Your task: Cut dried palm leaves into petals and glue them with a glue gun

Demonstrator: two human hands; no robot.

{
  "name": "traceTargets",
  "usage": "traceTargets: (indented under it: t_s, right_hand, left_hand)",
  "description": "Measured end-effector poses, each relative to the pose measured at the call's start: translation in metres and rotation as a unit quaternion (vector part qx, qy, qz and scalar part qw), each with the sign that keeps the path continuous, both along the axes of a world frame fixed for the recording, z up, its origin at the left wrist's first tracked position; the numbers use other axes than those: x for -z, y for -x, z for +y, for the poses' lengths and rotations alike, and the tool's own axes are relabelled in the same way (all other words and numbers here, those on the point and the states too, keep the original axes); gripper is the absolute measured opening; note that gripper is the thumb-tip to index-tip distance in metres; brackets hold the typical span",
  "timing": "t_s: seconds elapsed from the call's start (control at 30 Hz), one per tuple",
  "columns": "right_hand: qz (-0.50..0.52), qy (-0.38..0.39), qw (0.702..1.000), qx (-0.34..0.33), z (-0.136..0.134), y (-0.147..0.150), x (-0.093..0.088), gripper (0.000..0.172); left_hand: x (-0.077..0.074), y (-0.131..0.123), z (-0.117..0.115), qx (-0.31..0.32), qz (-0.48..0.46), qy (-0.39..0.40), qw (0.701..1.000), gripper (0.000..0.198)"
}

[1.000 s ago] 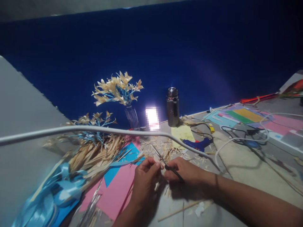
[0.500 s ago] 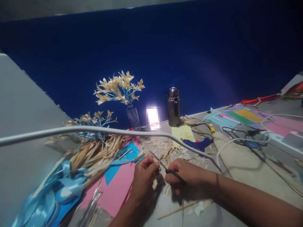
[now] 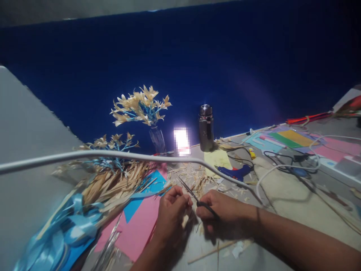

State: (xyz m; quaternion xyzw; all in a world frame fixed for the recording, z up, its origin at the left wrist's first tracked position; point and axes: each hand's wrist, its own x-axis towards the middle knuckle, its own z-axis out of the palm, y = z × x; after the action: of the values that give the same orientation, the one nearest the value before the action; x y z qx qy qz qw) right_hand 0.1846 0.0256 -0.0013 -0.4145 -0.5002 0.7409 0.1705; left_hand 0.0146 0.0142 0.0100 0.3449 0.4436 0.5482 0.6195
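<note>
My right hand (image 3: 222, 210) is closed round the black handles of small scissors (image 3: 194, 195), whose thin blades point up and to the left. Just left of it, my left hand (image 3: 172, 212) pinches a pale straw strip (image 3: 184, 221) by the blades, fingers curled. Both hands rest low on the grey table (image 3: 254, 259), over scattered straw trimmings (image 3: 194, 177). Pink paper (image 3: 138, 229) lies directly left of my left hand.
A white cable (image 3: 113, 154) crosses in front of me. Straw flowers in a glass vase (image 3: 156, 137), a metal flask (image 3: 205, 128), a blue glue gun (image 3: 235, 172), blue ribbon (image 3: 62, 233), a straw pile (image 3: 113, 184) and coloured papers (image 3: 290, 139) surround the hands.
Both hands shifted slightly lower and left on the table; the scissors stay in my right hand and the strip in my left.
</note>
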Motion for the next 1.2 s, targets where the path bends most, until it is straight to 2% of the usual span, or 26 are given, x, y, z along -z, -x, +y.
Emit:
traceTargets:
  t_s: [0.07,0.17,0.23,0.3,0.47,0.7,0.9,1.2]
  right_hand:
    - [0.019,-0.001,0.999,0.026,0.002,0.001,0.001,0.025]
    - [0.034,-0.064,0.995,0.061,0.007,-0.002,0.000,0.025]
    - [0.031,-0.118,0.991,0.059,0.010,-0.006,-0.003,0.023]
    - [0.012,-0.141,0.990,0.029,0.011,-0.011,-0.006,0.023]
    - [-0.012,-0.052,0.996,-0.076,0.009,-0.020,-0.014,0.031]
    - [-0.001,-0.031,0.990,-0.139,0.014,-0.029,-0.009,0.041]
    - [-0.012,-0.030,0.986,-0.166,0.020,-0.035,-0.001,0.045]
    - [-0.039,-0.036,0.984,-0.171,0.018,-0.036,-0.012,0.035]
  left_hand:
    - [0.000,0.001,0.001,0.000,0.002,-0.003,1.000,0.025]
    - [0.001,0.002,0.002,0.016,0.002,0.001,1.000,0.024]
    - [0.001,0.003,0.003,0.027,-0.005,0.012,1.000,0.026]
    - [0.001,0.004,0.002,0.044,-0.022,0.027,0.998,0.027]
    - [-0.001,0.006,0.000,0.111,-0.054,0.045,0.991,0.028]
    - [-0.002,0.009,0.000,0.106,-0.056,0.034,0.992,0.024]
    - [-0.002,0.012,-0.002,0.138,-0.082,0.048,0.986,0.024]
    - [-0.004,0.012,-0.002,0.150,-0.067,0.053,0.985,0.022]
